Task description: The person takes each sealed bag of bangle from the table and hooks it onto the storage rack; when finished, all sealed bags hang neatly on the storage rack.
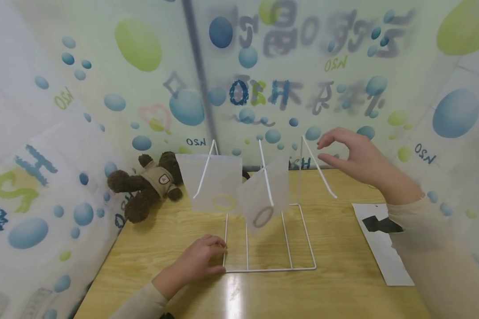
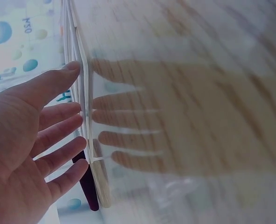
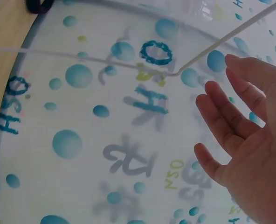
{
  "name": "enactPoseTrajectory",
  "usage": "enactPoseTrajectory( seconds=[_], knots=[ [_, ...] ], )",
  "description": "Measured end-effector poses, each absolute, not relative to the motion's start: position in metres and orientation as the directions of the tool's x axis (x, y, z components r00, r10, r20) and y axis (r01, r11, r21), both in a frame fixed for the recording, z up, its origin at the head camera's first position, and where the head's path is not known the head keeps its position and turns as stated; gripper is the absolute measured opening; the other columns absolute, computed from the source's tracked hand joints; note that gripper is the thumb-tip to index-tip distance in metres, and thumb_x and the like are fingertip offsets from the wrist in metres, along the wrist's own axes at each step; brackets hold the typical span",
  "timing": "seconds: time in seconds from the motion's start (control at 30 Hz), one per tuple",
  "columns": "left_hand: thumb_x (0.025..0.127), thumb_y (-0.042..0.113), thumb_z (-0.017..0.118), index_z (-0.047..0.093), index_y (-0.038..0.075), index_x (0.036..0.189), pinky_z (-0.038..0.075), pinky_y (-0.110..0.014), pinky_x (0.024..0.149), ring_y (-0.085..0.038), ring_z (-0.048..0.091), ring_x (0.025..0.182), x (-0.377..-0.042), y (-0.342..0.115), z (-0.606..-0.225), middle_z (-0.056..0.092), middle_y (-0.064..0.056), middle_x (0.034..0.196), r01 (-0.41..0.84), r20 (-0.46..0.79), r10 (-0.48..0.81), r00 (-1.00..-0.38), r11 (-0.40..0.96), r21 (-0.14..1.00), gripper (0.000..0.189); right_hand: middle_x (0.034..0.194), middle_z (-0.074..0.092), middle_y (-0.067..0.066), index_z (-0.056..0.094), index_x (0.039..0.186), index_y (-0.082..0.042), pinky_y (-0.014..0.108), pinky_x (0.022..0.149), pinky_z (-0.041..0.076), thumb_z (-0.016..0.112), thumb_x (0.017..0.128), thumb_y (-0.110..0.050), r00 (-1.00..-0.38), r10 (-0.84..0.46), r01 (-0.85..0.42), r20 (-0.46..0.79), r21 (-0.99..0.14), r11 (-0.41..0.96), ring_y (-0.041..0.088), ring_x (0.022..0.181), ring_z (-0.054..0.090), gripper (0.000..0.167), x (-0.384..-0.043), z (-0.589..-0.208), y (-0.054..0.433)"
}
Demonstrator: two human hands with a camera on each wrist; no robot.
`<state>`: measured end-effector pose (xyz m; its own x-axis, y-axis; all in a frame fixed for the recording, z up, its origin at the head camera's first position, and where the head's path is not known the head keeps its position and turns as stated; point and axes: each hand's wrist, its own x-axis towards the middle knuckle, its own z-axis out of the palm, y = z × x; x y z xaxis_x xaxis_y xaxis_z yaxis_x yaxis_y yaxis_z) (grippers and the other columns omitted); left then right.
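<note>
A white wire rack (image 1: pixel 269 270) stands on the wooden table, with three slanted prongs at its top. On the left prong hangs a translucent plastic pouch (image 1: pixel 203 204) with a yellow ring on it. Another translucent pouch (image 1: pixel 281 186), marked by a brown ring, hangs tilted from the middle prong. My left hand (image 1: pixel 195 259) rests by the left side of the rack's base; in the left wrist view its fingertips (image 2: pixel 77 122) touch or nearly touch the wire. Beside the bare right prong (image 1: pixel 319 170), my right hand (image 1: pixel 355 153) is raised with loosely bent fingers, holding nothing.
A brown teddy bear (image 1: pixel 153 181) in a beige shirt lies at the back left. To the right, a white sheet (image 1: pixel 387 261) with a black patch lies partly behind my right sleeve. Patterned curtains (image 1: pixel 143 88) with blue and green dots surround the table.
</note>
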<state>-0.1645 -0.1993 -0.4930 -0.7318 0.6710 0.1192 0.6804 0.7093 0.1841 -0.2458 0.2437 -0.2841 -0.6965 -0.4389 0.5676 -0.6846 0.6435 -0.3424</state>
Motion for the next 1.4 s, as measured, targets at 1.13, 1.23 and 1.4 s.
enactPoseTrajectory(
  seconds=[1.13, 1.23, 1.4],
  knots=[
    [0.082, 0.042, 0.085, 0.076, 0.014, 0.118, 0.055, -0.042, 0.104, -0.019, 0.06, 0.118, -0.166, -0.2, -0.499, 0.068, 0.0, 0.129, 0.68, 0.141, 0.666, -0.733, 0.711, 0.177, 0.047, 0.109, 0.071, 0.019, 0.065, 0.116, 0.004, 0.056, 0.085, 0.057, 0.077, 0.089, -0.009, -0.945, -0.301, -0.327, 0.131, -0.298, 0.897, 0.037, 0.099, 0.066, 0.032, -0.248, -0.455, 0.429],
    [0.081, 0.042, 0.085, 0.076, 0.014, 0.118, 0.055, -0.042, 0.103, -0.019, 0.06, 0.118, -0.166, -0.201, -0.499, 0.068, 0.001, 0.129, 0.681, 0.147, 0.665, -0.732, 0.711, 0.174, 0.047, 0.115, 0.069, 0.025, 0.064, 0.12, 0.005, 0.061, 0.088, 0.055, 0.075, 0.091, -0.01, -0.958, -0.279, -0.285, 0.065, -0.32, 0.904, 0.042, 0.104, 0.064, 0.035, -0.255, -0.464, 0.439],
    [0.082, 0.043, 0.084, 0.076, 0.014, 0.119, 0.055, -0.042, 0.104, -0.019, 0.06, 0.119, -0.164, -0.203, -0.498, 0.067, 0.001, 0.13, 0.676, 0.142, 0.662, -0.736, 0.715, 0.177, 0.048, 0.124, 0.063, 0.033, 0.061, 0.125, 0.007, 0.068, 0.091, 0.051, 0.072, 0.094, -0.013, -0.973, -0.227, -0.202, -0.037, -0.336, 0.92, 0.053, 0.112, 0.058, 0.039, -0.265, -0.479, 0.457]
  ],
)
